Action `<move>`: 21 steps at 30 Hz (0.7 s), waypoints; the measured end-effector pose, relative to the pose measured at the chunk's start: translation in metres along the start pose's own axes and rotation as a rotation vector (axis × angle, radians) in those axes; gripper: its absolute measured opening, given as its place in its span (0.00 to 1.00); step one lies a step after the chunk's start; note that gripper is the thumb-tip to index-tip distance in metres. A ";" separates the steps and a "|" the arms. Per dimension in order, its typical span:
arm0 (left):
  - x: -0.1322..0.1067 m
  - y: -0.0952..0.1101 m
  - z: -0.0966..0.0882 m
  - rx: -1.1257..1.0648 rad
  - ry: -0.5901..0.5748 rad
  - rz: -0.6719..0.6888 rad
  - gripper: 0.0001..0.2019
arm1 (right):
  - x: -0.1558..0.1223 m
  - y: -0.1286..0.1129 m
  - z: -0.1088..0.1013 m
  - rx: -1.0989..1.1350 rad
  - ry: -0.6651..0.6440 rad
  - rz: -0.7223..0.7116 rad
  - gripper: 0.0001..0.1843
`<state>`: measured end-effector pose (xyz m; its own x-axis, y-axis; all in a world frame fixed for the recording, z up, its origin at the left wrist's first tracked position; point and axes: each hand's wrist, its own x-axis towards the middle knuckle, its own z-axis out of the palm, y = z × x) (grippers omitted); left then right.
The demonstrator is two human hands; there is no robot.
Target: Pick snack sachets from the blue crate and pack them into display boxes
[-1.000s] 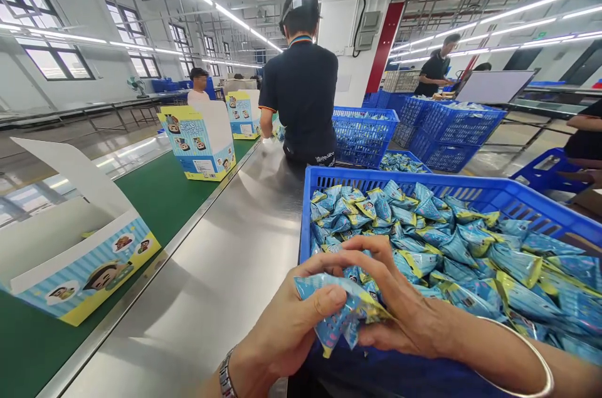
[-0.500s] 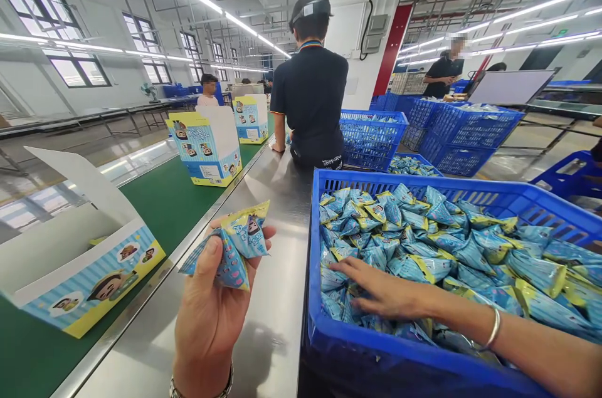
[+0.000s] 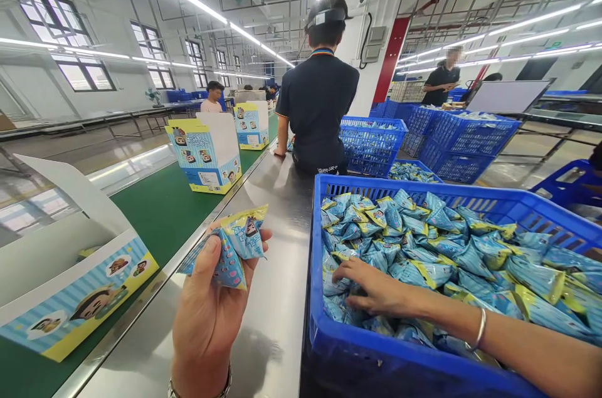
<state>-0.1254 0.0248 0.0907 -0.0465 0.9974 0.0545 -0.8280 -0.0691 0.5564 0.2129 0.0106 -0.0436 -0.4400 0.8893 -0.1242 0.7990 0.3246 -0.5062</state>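
Note:
My left hand point(image 3: 207, 310) is closed around a small bunch of pillow-shaped packets point(image 3: 235, 251), blue and yellow with printed cartoon figures. It holds them above the steel tabletop point(image 3: 277, 298), thumb across the front. My right hand point(image 3: 374, 288), with a bangle at the wrist, reaches into a blue plastic crate point(image 3: 395, 354) filled with similar packets point(image 3: 437, 247). Its fingers are apart and bent down onto the packets near the crate's left side; the fingertips are partly hidden. Left of my left hand stands an open display box point(image 3: 94, 304), with a bit of yellow showing inside.
A green conveyor belt point(image 3: 145, 210) runs along the left, carrying two more printed boxes, a nearer one point(image 3: 204, 160) and a farther one point(image 3: 251, 125). A co-worker point(image 3: 317, 103) is ahead at the steel table, back turned. More blue crates point(image 3: 371, 144) stand beyond.
The near display box has shifted left and closer along the belt. My right hand's fingers have curled a little more over the packets. My left hand keeps its hold.

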 end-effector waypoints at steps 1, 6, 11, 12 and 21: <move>0.001 0.000 -0.001 -0.002 -0.004 -0.004 0.19 | 0.001 0.003 0.001 0.005 0.022 0.005 0.29; 0.002 -0.005 -0.006 -0.003 -0.069 -0.036 0.19 | 0.000 0.007 0.007 0.010 -0.083 0.024 0.45; 0.003 -0.008 -0.007 0.003 -0.097 -0.055 0.20 | -0.002 0.002 0.008 0.011 -0.138 0.008 0.36; 0.003 -0.008 -0.007 0.003 -0.097 -0.058 0.19 | -0.002 0.001 0.008 0.017 -0.124 0.004 0.35; 0.004 -0.009 -0.012 0.011 -0.104 -0.089 0.21 | -0.005 -0.008 0.007 0.062 -0.158 0.028 0.40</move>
<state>-0.1249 0.0297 0.0761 0.0852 0.9923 0.0898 -0.8199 0.0187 0.5722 0.2054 0.0012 -0.0448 -0.4804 0.8347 -0.2692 0.7875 0.2753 -0.5514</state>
